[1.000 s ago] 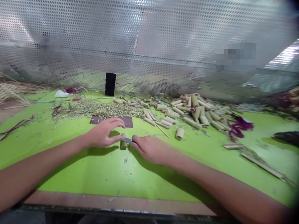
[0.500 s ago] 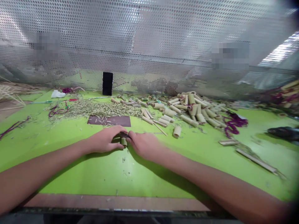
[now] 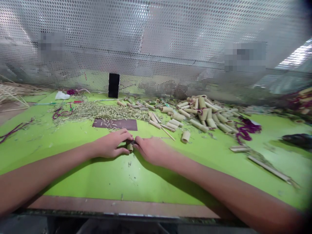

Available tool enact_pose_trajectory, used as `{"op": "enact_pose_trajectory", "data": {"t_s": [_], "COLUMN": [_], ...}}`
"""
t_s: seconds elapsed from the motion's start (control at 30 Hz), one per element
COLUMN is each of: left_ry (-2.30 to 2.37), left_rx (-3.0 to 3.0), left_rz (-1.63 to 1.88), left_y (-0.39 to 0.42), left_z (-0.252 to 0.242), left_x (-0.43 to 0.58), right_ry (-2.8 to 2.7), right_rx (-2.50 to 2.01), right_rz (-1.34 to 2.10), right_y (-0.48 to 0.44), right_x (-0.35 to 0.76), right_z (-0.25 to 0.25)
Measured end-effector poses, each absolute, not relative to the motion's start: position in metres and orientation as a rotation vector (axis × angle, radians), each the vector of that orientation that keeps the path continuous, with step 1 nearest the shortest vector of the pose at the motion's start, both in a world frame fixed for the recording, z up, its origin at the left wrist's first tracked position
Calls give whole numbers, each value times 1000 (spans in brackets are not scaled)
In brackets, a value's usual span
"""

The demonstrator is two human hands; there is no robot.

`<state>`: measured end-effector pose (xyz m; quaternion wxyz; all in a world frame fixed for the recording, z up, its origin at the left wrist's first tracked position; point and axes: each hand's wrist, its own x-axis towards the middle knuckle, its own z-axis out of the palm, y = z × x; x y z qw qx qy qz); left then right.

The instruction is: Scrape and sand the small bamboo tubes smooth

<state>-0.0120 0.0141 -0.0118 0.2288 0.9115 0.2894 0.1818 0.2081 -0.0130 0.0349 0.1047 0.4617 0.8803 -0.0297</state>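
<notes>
Near the middle of the green tabletop, my left hand (image 3: 115,143) is closed around a short bamboo tube (image 3: 130,148), thumb on its near side and fingers over the top. My right hand (image 3: 151,149) pinches a small dark flat piece (image 3: 133,142) against the tube's upper end. What exactly this piece is cannot be made out, as fingers cover most of it. Just beyond my hands lies a brown-purple sheet (image 3: 126,124) with pale slivers scattered on it.
Behind the sheet spreads a heap of thin bamboo slivers (image 3: 102,112). Cut bamboo tubes (image 3: 209,113) are piled to the right, beside purple cord (image 3: 245,131). A phone (image 3: 113,85) stands upright against the perforated metal screen (image 3: 156,42). At far right lies a dark tool (image 3: 296,139).
The view has shifted slightly. Both hands stay in nearly the same place, still on the bamboo tube and the dark piece.
</notes>
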Motion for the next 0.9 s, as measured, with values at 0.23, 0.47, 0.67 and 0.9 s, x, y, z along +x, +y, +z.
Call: {"op": "enact_pose_trajectory", "data": {"t_s": [0.23,0.47,0.67,0.9], "left_ry": [703,687,668,611], "left_rx": [2565,2607,2882,3152], "left_rz": [494,554,716,814], "left_y": [15,15,14,7], "left_z": [-11,-13,-14,-4], "left_x": [-13,-16,-17,-14], "right_ry": [2620,2654,2699,2695], "right_rx": [1291,1249,1245,1236], "right_rz": [-158,-211,-204,-158], "right_y": [-15,-13,-16,-14], "right_x": [216,219,219,219], "right_z": [38,39,38,35]}}
